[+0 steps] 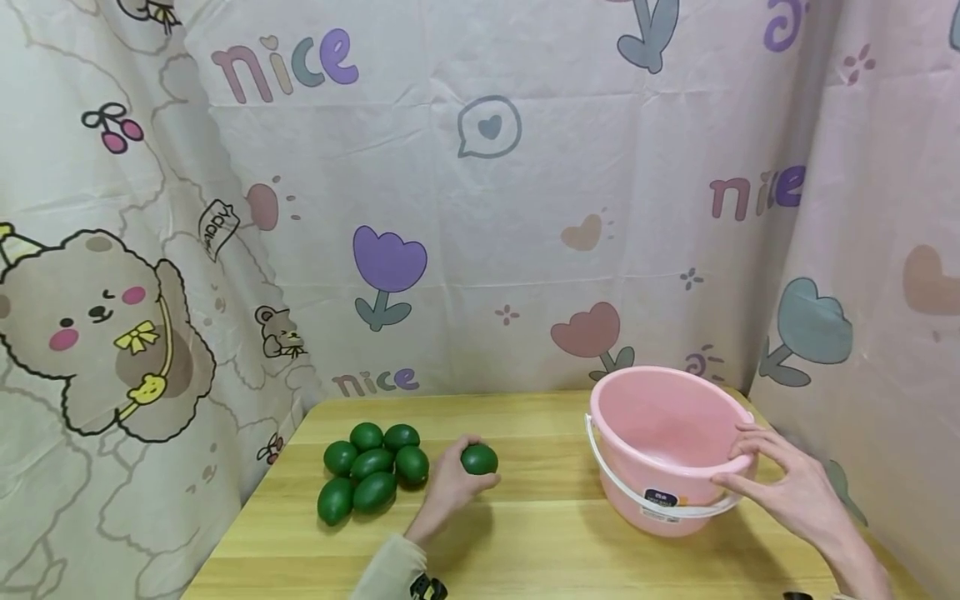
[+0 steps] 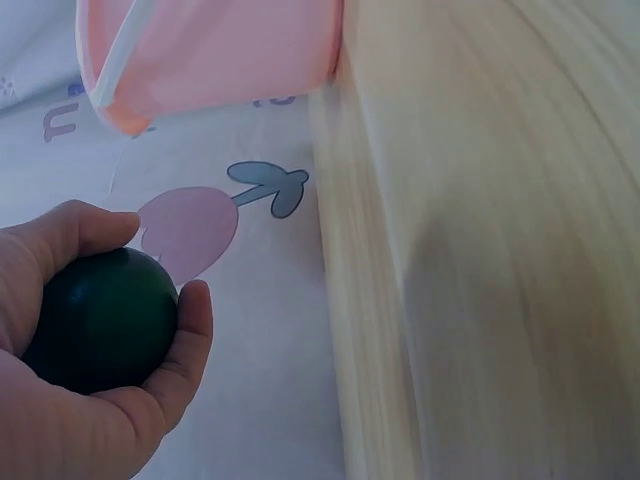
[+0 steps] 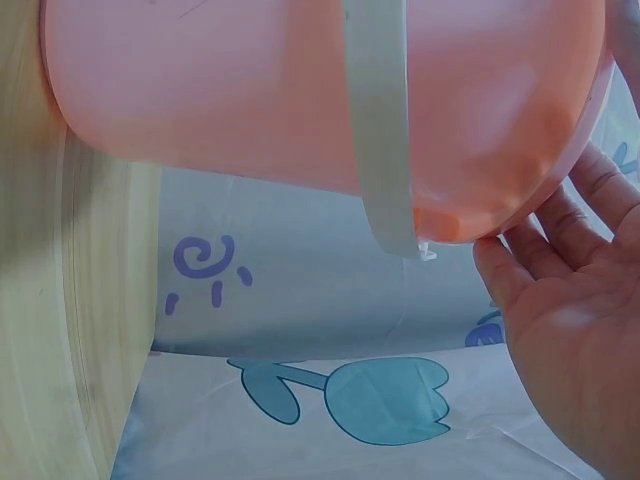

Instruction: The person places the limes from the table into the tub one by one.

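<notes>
My left hand (image 1: 453, 486) holds a dark green, smooth oval avocado (image 1: 479, 459) above the middle of the table. In the left wrist view the fingers and thumb curl round the avocado (image 2: 105, 318). My right hand (image 1: 787, 482) grips the rim of a pink bucket (image 1: 637, 467) on its right side, with the thumb low outside and fingers over the edge. In the right wrist view several fingertips meet the rim of the bucket (image 3: 250, 90). The bucket's white handle (image 1: 630, 492) hangs down its front. Several more avocados (image 1: 372, 492) lie grouped at the left.
The light wooden table (image 1: 525, 550) carries the bucket at the right and the avocado group at the left. A printed curtain (image 1: 487, 208) hangs behind the table and along both sides. A label (image 1: 661, 498) is on the bucket's front.
</notes>
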`<state>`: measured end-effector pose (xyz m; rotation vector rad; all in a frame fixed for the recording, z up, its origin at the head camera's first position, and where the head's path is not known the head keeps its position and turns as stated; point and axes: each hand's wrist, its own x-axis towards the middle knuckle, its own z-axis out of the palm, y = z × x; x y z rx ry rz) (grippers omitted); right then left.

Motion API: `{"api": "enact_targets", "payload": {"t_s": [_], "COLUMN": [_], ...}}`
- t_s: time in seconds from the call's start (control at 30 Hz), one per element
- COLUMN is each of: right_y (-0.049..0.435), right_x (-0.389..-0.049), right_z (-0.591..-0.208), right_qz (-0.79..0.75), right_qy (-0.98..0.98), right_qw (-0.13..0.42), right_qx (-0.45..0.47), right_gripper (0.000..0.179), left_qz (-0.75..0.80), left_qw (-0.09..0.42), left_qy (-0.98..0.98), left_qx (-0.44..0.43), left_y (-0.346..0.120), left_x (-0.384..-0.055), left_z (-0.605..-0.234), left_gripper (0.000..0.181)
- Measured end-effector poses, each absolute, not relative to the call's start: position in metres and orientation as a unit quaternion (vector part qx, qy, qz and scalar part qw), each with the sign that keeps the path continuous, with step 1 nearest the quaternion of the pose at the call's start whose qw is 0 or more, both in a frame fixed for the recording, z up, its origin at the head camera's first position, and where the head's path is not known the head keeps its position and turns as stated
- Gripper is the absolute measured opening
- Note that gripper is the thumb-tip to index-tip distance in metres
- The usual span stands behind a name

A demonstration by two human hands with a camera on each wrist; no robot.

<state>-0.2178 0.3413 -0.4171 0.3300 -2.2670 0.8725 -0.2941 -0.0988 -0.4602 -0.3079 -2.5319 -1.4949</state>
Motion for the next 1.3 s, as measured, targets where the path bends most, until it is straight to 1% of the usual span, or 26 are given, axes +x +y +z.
{"api": "enact_targets", "payload": {"t_s": [0.27,0.8,0.97,1.2,1.3], "right_y": [0.341,0.341,0.342,0.341,0.342], "right_x": [-0.219,-0.218,-0.217,-0.217,-0.217], "right_z": [-0.417,-0.415,-0.415,-0.415,-0.415], "right_qz": [0.331,0.332,0.334,0.337,0.334], "right_qy": [-0.87,-0.872,-0.871,-0.869,-0.871], "right_qw": [0.342,0.335,0.336,0.339,0.336], "right_qx": [0.129,0.129,0.131,0.129,0.13], "right_gripper": [0.035,0.035,0.036,0.036,0.035], "left_qz": [-0.514,-0.529,-0.546,-0.588,-0.602], "left_qw": [0.088,0.124,0.121,0.099,0.103], "left_qy": [-0.845,-0.824,-0.812,-0.785,-0.773], "left_qx": [-0.121,-0.159,-0.167,-0.167,-0.169], "left_y": [-0.086,-0.056,-0.047,-0.032,-0.023], "left_x": [-0.294,-0.291,-0.29,-0.286,-0.285], "left_z": [-0.457,-0.452,-0.447,-0.435,-0.429], "left_gripper": [0.052,0.051,0.052,0.057,0.059]}}
